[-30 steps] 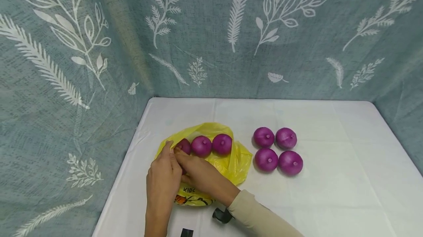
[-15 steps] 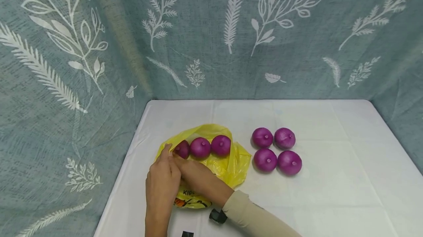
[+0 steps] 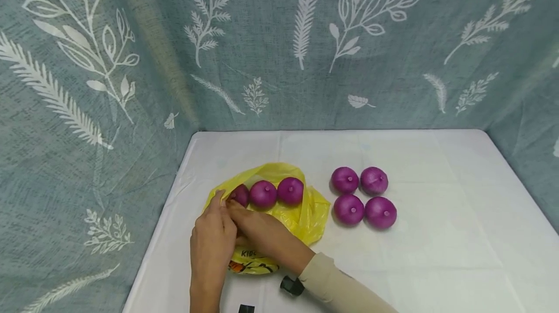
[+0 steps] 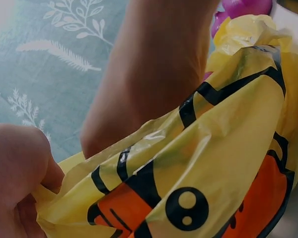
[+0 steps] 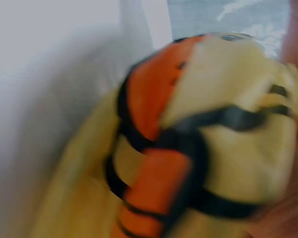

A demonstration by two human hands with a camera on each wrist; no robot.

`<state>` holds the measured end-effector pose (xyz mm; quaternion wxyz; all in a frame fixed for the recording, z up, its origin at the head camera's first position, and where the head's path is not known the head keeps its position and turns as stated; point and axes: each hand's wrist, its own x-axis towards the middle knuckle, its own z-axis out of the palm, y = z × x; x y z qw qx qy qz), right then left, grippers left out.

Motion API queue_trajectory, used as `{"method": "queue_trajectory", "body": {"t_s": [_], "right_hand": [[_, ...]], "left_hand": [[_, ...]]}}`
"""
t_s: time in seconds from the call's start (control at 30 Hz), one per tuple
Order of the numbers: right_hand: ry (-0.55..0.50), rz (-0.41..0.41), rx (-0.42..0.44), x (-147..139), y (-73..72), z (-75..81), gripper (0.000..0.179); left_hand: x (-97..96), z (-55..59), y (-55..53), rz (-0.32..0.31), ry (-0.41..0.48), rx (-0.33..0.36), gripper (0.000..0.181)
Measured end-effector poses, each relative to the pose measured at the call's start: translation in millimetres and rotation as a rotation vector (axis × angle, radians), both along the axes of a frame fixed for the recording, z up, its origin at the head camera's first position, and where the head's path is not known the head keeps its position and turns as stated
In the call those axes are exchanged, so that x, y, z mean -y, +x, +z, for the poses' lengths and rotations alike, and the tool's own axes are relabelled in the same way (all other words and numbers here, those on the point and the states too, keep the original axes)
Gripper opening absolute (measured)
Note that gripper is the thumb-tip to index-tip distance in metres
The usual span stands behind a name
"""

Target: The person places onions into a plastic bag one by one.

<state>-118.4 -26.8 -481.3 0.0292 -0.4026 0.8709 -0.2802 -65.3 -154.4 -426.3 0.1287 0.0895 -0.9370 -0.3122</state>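
Left of lower centre, your left hand (image 3: 213, 235) pinches the rim of a yellow printed plastic bag (image 3: 317, 213); your right hand (image 3: 264, 230) reaches inside, its grip impossible to tell. Beyond, three round purple onion-like balls (image 3: 263, 194) show inside; four matching balls (image 3: 348, 209) sit right of centre.

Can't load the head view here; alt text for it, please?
A person's left hand grips the edge of a yellow bag while the right hand reaches inside. Three purple balls show in the bag; four more balls sit beside it on a white table.
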Motion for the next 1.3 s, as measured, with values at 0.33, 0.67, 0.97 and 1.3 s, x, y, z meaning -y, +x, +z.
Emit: {"method": "queue_trajectory", "body": {"t_s": [0.33,0.67,0.97,1.3], "right_hand": [[-0.092,-0.166,0.061,-48.0,-3.0,32.0,0.067],[-0.206,-0.422,0.051,-97.1,-2.0,53.9,0.062],[-0.270,-0.664,-0.015,-150.6,8.3,64.9,0.064],[-0.341,-0.874,-0.166,-202.8,26.7,51.1,0.063]], "left_hand": [[-1.9,-0.6,-4.1,-0.013,0.010,-0.010,0.045],[-4.4,-4.8,-3.7,0.015,0.012,-0.011,0.046],[-5.4,-3.8,-5.8,0.001,0.006,-0.010,0.045],[-6.7,-2.5,-8.3,-0.007,0.020,0.011,0.047]]}}
